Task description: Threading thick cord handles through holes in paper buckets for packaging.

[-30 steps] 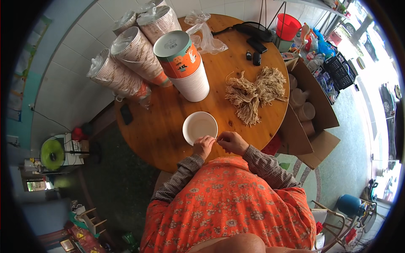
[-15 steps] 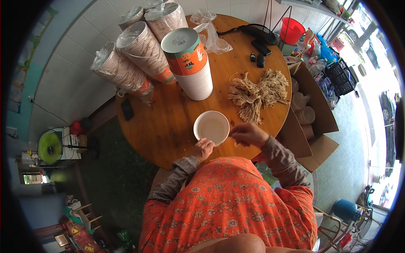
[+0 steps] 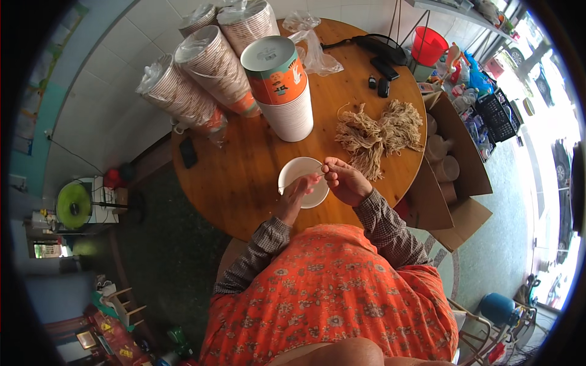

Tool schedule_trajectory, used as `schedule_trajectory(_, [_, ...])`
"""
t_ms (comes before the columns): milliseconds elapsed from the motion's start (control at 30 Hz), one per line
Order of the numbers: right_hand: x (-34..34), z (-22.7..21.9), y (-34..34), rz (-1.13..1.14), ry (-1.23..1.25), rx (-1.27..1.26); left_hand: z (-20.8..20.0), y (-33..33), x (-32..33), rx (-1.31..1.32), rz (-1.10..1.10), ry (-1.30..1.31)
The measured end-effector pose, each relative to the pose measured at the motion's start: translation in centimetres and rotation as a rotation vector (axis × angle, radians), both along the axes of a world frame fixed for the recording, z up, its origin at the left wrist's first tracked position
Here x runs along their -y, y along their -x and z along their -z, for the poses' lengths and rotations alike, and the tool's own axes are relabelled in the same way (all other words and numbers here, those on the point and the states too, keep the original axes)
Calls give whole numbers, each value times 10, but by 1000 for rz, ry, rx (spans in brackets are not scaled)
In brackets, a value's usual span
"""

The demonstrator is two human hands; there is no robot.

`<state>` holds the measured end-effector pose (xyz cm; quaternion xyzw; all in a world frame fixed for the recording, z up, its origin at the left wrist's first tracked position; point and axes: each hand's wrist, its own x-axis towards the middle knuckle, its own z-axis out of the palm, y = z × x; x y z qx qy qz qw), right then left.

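Hovering over one round white paper bowl on the brown wooden table, the left hand is loosely extended, its hold unclear; the right hand pinches one thin pale string. Tugging that could tip the bowl. Counted rightward: four plastic-wrapped paper stacks, one unwrapped orange-topped stack, one tan string bundle.

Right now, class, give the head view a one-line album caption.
Left hand over a white bowl, right hand pinching a thin strand, beige strings bunched on the round wooden table.
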<state>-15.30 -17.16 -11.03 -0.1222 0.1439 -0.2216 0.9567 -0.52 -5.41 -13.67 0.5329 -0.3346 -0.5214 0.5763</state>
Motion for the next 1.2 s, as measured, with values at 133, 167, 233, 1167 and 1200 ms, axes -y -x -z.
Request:
schedule_trajectory(133, [5, 5, -11, -11, -50, 73, -11, 5, 9, -623, 109, -95])
schedule_trajectory(167, [8, 7, -9, 12, -55, 32, -10, 5, 8, -623, 109, -93])
schedule_trajectory(233, [10, 13, -5, 54, -67, -9, -8, 5, 3, -489, 107, -139])
schedule_trajectory(1167, [-7, -26, 5, 76, 1001, -628, -46, -20, 19, 8, -20, -158])
schedule_trajectory(1200, [-7, -26, 6, 79, 1000, -629, -44, -18, 20, 136, 20, -146])
